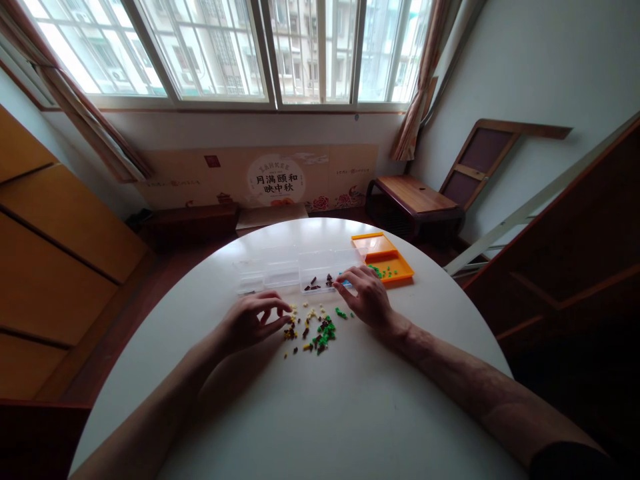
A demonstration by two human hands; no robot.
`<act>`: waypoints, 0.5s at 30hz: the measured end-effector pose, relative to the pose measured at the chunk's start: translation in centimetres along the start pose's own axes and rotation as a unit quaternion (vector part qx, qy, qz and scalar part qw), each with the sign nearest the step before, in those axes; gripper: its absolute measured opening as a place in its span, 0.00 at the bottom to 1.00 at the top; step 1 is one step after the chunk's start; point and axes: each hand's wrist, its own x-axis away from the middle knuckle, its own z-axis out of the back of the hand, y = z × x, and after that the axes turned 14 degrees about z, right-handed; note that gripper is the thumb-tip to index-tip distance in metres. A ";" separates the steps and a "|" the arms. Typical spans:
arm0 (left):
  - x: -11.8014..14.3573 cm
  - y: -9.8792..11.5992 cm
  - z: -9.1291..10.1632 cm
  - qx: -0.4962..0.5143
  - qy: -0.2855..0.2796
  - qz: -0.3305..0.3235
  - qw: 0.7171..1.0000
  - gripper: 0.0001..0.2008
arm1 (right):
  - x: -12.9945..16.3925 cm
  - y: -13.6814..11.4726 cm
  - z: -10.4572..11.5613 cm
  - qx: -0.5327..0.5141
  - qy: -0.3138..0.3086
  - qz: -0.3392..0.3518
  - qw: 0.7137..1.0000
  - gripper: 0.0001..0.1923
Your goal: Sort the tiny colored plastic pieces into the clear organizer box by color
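Green, yellow and dark pieces (326, 330) lying on white table (350, 413). Left hand (253, 319) hovering beside them, pinch slightly parted, seemingly empty; right hand (367, 297) reaching over clear box (317, 270), hold unclear. Light single-piece pinching probably serving best.

Chinese characters (277, 184) reading "月满颐和" over "映中秋" stand in a pale circle (257, 197) on a tan printed panel (230, 172), well beyond the left grip (250, 320) and the right grip (367, 295). Arched lettering (277, 164) above them, a red square (212, 161) and small script (353, 173) toward either side are too indistinct to read.
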 end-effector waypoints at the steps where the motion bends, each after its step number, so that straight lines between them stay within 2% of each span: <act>1: 0.1 0.0 0.2 0.000 -0.014 0.008 1.000 0.07 | 0.0 -0.1 0.0 -0.002 -0.002 0.003 1.000 0.08; 8: 0.3 -0.5 0.7 -0.037 -0.059 0.033 0.997 0.08 | 0.1 -0.3 -0.1 -0.018 0.008 0.010 1.000 0.06; 15: 0.0 -1.6 -0.6 -0.023 -0.031 0.009 0.999 0.10 | 0.2 -0.3 -0.1 -0.043 0.012 0.025 0.999 0.04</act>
